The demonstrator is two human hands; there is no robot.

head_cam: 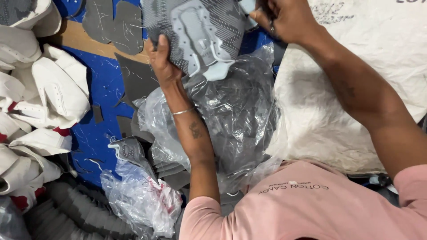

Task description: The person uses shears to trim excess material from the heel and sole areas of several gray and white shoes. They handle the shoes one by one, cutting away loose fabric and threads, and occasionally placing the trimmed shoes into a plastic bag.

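Blue work surface (101, 95) strewn with grey fabric offcuts (116, 20). Held above it, a grey patterned shoe upper (195, 31), gripped at two opposite edges. Left hand (161, 60) clenched on its lower left edge, thumb on top, fingers hidden beneath. Right hand (284, 18) closed at the upper right corner, fingertips pinching there; whether also holding a small tool, impossible to tell. Long axis running slantwise from left grip up to right grip, with neither hand nearer. Directly below the left wrist, a crumpled clear plastic bag (231, 115). Well left of the left grip, stacked white shoe uppers (58, 89). Right of both grips, a pale sack (369, 58).
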